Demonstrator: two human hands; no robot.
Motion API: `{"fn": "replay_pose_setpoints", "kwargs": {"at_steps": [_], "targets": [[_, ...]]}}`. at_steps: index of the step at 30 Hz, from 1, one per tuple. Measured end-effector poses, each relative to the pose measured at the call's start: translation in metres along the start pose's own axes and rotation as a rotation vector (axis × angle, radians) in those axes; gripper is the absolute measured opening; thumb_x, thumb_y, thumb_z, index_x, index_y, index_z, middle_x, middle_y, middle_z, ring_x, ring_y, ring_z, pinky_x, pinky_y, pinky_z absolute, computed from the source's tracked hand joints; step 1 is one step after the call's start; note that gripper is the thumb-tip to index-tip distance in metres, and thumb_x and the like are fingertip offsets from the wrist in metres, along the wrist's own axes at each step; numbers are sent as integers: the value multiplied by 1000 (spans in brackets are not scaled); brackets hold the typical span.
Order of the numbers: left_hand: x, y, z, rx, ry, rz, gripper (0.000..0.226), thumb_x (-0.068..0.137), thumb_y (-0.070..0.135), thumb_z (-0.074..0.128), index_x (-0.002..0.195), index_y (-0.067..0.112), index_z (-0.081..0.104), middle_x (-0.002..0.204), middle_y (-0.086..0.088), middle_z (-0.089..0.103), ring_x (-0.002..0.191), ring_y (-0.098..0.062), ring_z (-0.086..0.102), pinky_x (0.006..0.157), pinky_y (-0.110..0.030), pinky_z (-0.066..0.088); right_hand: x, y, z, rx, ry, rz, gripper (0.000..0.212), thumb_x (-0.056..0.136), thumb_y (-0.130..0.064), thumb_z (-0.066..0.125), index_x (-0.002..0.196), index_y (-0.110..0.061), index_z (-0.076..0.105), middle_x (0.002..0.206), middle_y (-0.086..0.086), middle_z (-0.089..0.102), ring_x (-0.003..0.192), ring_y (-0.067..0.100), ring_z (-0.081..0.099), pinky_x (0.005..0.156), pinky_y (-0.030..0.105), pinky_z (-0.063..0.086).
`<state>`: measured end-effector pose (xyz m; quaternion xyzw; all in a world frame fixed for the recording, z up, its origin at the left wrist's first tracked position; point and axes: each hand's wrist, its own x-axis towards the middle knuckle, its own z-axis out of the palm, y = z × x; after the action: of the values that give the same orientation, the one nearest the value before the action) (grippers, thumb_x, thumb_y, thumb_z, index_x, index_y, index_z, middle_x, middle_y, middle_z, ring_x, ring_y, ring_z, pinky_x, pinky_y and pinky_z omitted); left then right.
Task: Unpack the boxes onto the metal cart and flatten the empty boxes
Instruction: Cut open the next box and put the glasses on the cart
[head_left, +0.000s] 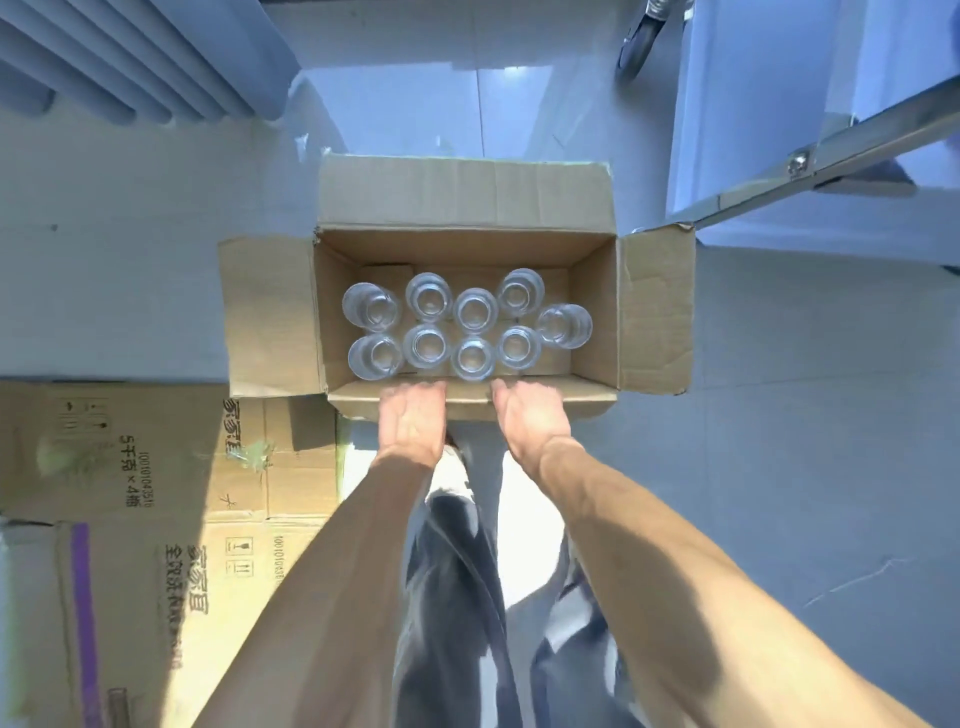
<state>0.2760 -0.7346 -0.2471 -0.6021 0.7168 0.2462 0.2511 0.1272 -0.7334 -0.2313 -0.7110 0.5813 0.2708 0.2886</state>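
An open cardboard box (657, 306) stands on the floor in front of me, all its flaps folded outward. Several clear drinking glasses (472, 310) stand upright inside it in two rows. My left hand (413, 418) and my right hand (530, 418) lie side by side over the near flap, backs up. Their fingers point down past the flap's inner edge into the box and are hidden, so I cannot see whether they touch a glass. A rail of the metal cart (831, 150) crosses the upper right, with one caster (638, 44) at the top.
Printed cardboard boxes (156, 493) lie on the floor at the left, against the open box's left flap. A ribbed white radiator (130, 62) fills the upper left. My legs and shoes are below my arms. Pale floor stretches to the right.
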Motion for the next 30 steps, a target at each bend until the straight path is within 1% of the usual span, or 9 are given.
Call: {"fn": "replay_pose_setpoints", "kwargs": {"at_steps": [5,11,17,20,21,24,26,28,30], "targets": [[-31,33,26,-27,4,-74,29,91,7,50,110,24,63,106,-2,70,103,-25,62,94,-35,42,-33,16,31,-91,3,-51,39,92,1,44,129,-11,45,104,2,68,96,26,67,66,31,40],[-53,86,65,23,75,-119,39,87,0,50,112,27,65,101,-1,71,100,-23,64,91,-33,42,-68,58,67,-190,56,-111,51,87,-5,61,134,-8,41,112,1,66,102,22,67,68,28,44],[-73,154,80,-102,12,-130,30,88,1,48,105,21,64,102,-6,70,99,-27,63,88,-34,45,-93,113,92,-257,79,-107,39,94,-4,49,132,-13,45,109,-2,67,100,20,67,66,29,42],[-78,178,83,-131,-29,-158,31,89,-2,50,108,19,63,99,-7,69,94,-26,63,82,-35,48,-99,134,96,-369,108,-164,48,95,-6,48,141,-15,38,104,-5,68,94,14,68,63,24,43],[-81,184,84,-113,-56,-153,33,88,-4,49,109,19,62,99,-8,68,93,-26,62,80,-34,47,-103,139,94,-382,91,-164,49,94,-6,50,140,-14,38,103,-6,68,93,14,69,62,23,43],[-85,188,83,-119,-71,-139,35,88,-4,48,111,19,61,100,-8,68,93,-27,61,76,-33,44,-108,144,95,-355,78,-179,46,91,-8,55,134,-14,41,103,-6,67,94,14,69,62,23,43],[-82,189,78,-129,-145,-139,28,85,6,53,109,17,62,96,-8,66,89,-28,60,76,-31,46,-106,149,91,-303,57,-131,34,92,-15,54,125,-18,49,101,-3,67,92,17,69,60,24,41],[-73,186,73,-268,-231,-191,30,72,15,56,100,19,66,88,-4,66,83,-26,60,74,-27,50,-103,154,86,-189,15,-88,26,93,-27,52,117,-18,56,100,1,67,92,22,68,61,25,40],[-59,182,62,-377,-274,-237,34,65,18,54,95,22,69,88,-3,68,83,-26,62,72,-26,50,-94,162,81,-67,-33,-49,27,95,-34,47,113,-17,58,100,5,64,97,26,66,65,27,41]]}}
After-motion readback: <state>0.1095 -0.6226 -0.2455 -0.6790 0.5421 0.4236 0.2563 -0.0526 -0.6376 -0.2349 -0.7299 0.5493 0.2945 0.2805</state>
